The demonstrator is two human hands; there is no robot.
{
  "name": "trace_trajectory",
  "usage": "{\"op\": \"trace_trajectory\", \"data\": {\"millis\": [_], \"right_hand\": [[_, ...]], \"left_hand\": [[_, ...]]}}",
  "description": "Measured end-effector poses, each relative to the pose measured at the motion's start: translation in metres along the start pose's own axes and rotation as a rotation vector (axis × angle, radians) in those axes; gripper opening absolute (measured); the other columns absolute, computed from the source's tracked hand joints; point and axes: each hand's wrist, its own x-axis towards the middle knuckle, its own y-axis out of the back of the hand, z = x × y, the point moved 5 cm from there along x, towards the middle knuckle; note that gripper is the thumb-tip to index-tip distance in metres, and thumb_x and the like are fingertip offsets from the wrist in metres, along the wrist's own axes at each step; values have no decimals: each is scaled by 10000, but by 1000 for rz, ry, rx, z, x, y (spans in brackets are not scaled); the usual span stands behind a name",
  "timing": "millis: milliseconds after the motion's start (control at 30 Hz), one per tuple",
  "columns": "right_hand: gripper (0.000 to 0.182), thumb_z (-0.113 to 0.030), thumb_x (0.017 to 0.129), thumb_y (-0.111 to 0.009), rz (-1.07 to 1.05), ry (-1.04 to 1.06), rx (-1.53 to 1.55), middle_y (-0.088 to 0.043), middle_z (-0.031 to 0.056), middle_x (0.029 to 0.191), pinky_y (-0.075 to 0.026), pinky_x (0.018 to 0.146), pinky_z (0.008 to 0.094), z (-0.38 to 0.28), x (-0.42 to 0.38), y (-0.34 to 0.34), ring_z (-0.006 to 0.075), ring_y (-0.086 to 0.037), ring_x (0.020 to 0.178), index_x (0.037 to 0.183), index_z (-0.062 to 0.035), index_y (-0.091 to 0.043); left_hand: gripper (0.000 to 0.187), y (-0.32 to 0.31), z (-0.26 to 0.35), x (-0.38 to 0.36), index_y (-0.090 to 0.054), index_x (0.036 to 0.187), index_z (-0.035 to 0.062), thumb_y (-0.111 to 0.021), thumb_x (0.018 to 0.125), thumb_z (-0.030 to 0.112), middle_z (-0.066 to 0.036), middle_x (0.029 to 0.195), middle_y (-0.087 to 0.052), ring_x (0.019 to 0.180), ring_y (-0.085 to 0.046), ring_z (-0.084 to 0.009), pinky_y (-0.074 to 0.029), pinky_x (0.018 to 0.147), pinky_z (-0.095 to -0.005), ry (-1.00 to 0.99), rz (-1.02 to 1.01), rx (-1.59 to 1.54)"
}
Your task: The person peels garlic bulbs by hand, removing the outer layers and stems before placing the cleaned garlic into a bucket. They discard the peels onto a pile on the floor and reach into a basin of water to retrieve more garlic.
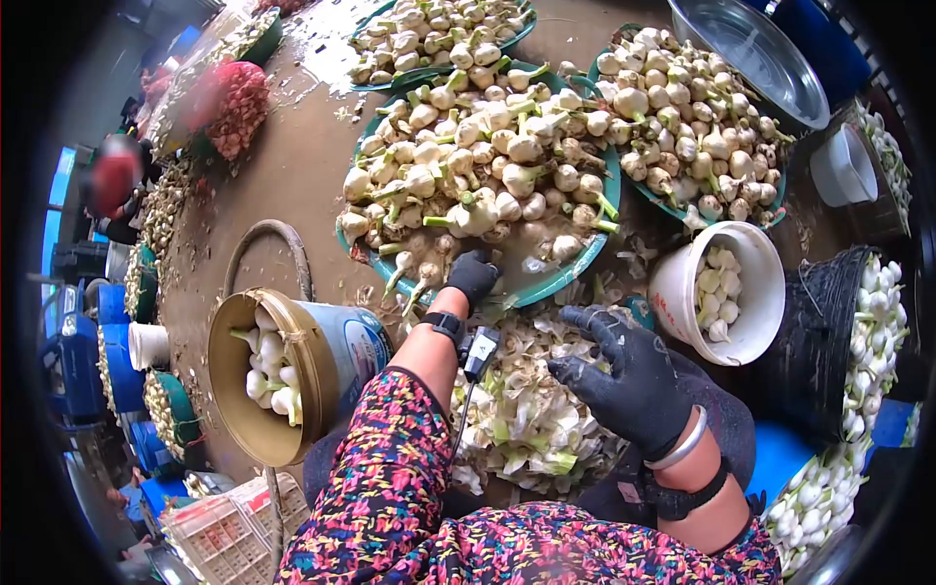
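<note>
My left hand [474, 277], in a black glove, reaches over the near rim of a wide green basin [575, 283] heaped with garlic bulbs [468, 175]. Its fingers are mostly hidden, so whether they grip a bulb does not show. Just left of it, garlic bulbs with stems [421, 278] lie at the basin's edge. My right hand [629, 380], also gloved, hovers above a pile of garlic skins and trimmings [536, 419]. Its fingers are apart and nothing shows between them. A small black device on a cable [481, 353] lies by my left wrist.
A bucket [310, 375] holding trimmed garlic stands left; a white bucket [765, 292] of peeled bulbs tilts on the right. Beyond it sits a full black tub [814, 331]. More garlic basins [697, 127] and a metal bowl [751, 54] are behind. A hose [278, 229] curves across the floor.
</note>
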Motion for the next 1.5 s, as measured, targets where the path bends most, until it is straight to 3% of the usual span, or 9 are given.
{"op": "trace_trajectory", "data": {"millis": [267,467,600,767,833,967,1033,1100,1500], "right_hand": [[705,-231,715,-720,43,-137,128,-557,196,1149,-451,859,359,1,2,-11,286,-574,1007,1308,-42,-391],[618,-30,770,-655,77,-56,869,-518,113,1213,-462,871,305,-10,5,-39,182,-545,1049,1317,-44,-368],[470,-34,802,-627,44,-264,1298,-594,74,1061,-493,811,270,-12,-2,-41,133,-581,940,1239,-12,-453],[515,-35,775,-665,49,-179,1191,-588,73,1075,-503,803,284,-20,-5,-41,139,-582,944,1244,-12,-454],[575,-1,736,-695,41,-77,1110,-569,78,1121,-495,840,305,-27,-6,-45,145,-576,966,1254,-7,-446],[621,-21,686,-741,101,169,616,-563,86,1121,-454,896,285,-33,-5,-45,149,-526,1053,1239,-1,-460],[584,-22,705,-726,112,129,785,-568,80,1120,-469,876,284,-34,-5,-49,147,-539,1032,1229,-2,-468],[587,7,720,-701,9,-160,1175,-548,90,1180,-453,913,317,-30,-8,-53,157,-542,1045,1249,8,-446],[596,-107,655,-771,232,79,727,-567,108,1099,-454,880,330,-20,-12,-41,204,-558,1015,1186,-18,-515]], "left_hand": [[173,73,86,-100,-632,966,2,-602,832,108,-64,895,-635,733,-576,-128,-474,662,-294,-151,-140,-950],[146,127,174,-210,-601,952,-16,-579,827,55,-80,854,-631,758,-605,-155,-485,653,-315,-1011,309,149],[183,128,141,-221,-648,964,28,-573,801,-12,-140,894,-628,755,-622,-228,-496,703,-326,-312,-44,-898],[252,131,139,-235,-585,1058,-41,-572,827,58,-80,849,-632,808,-625,-158,-499,733,-286,-654,147,-98],[236,134,133,-233,-611,1034,39,-620,799,41,-153,961,-629,861,-626,-275,-493,748,-367,-164,12,-1068],[264,144,164,-244,-590,965,41,-616,728,-74,-145,864,-603,767,-593,-296,-482,662,-371,-819,263,-255],[271,135,144,-229,-597,957,54,-614,719,-73,-144,823,-587,728,-576,-317,-469,632,-382,-587,161,-645],[268,141,154,-239,-601,1052,14,-536,808,-78,-141,1015,-601,866,-613,-194,-515,711,-299,-988,258,-28],[200,127,155,-241,-598,1004,-42,-557,817,14,-116,964,-617,842,-619,-174,-516,713,-288,-481,12,-755]]}}
